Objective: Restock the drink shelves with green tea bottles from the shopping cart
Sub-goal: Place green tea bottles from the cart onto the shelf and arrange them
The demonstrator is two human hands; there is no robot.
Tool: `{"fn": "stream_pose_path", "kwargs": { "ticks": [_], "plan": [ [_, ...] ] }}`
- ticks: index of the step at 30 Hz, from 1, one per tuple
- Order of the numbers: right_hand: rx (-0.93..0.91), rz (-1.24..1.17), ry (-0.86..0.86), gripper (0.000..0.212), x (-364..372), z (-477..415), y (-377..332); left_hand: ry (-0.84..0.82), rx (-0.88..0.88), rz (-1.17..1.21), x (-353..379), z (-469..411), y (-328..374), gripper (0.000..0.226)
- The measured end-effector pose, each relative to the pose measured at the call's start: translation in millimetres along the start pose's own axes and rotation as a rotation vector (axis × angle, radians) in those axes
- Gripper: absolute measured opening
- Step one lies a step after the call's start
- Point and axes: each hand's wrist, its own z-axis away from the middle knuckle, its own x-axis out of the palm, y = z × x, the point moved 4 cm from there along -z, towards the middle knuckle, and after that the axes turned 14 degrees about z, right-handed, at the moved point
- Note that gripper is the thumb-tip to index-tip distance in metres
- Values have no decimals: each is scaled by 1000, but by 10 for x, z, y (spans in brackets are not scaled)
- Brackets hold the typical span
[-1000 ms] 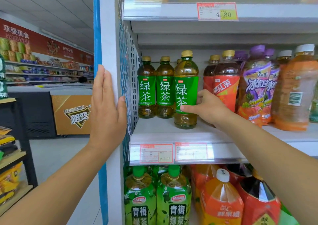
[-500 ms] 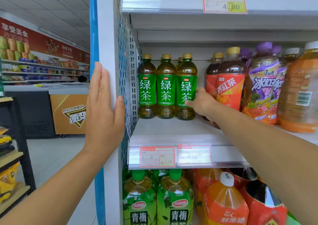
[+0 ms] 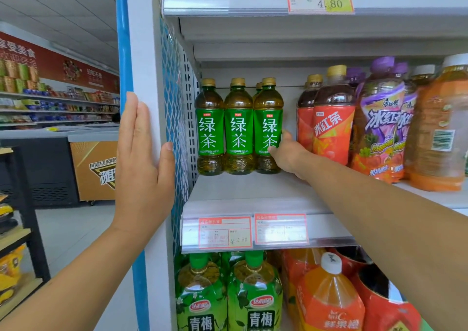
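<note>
The right hand [image 3: 286,153] reaches far into the shelf [image 3: 240,189], its thumb and fingers wrapped round the low part of a green tea bottle [image 3: 267,125]. That bottle stands up straight beside two other bottles [image 3: 238,125] like it. The left hand [image 3: 141,158] lies flat on the white post [image 3: 141,52], holding nothing. A row is started. The shelf front is bare, so I think more bottles must come. No cart shows.

The green tea bottle [image 3: 268,125] gripped by the right hand [image 3: 287,154] has moved rearward from the shelf [image 3: 240,187] front, into line with the two bottles [image 3: 238,128] left of the hand.
</note>
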Motion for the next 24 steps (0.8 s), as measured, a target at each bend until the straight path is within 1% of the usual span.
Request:
{"fn": "stream_pose_path", "kwargs": {
  "ticks": [5, 8, 11, 16, 18, 20, 21, 22, 24],
  "plan": [
    [-2, -3, 10, 53, 10, -15, 16, 9, -4, 4, -1, 6, 3, 60],
    [4, 73, 21, 55, -1, 40, -5, 9, -9, -18, -3, 0, 6, 59],
    [-14, 64, 38, 51, -144, 237, -76, 5, -1, -45, -14, -3, 13, 58],
    [-287, -43, 163, 56, -482, 935, -103, -27, -26, -45, -34, -20, 55, 58],
    [-375, -107, 177, 52, -541, 1285, 48, -7, -40, -33, -71, 22, 172, 56],
    [-431, -119, 175, 45, -591, 1655, 276, 29, 16, -4, -98, 174, 420, 53],
    [-442, -114, 156, 41, -603, 1834, 414, 9, 67, 25, -82, 306, 578, 51],
    [-440, -106, 122, 38, -608, 2011, 562, -50, 114, 71, -37, 479, 739, 48],
    [-402, -64, 26, 36, -582, 2320, 901, -251, 125, 205, 100, 918, 1019, 42]
  ]
}}
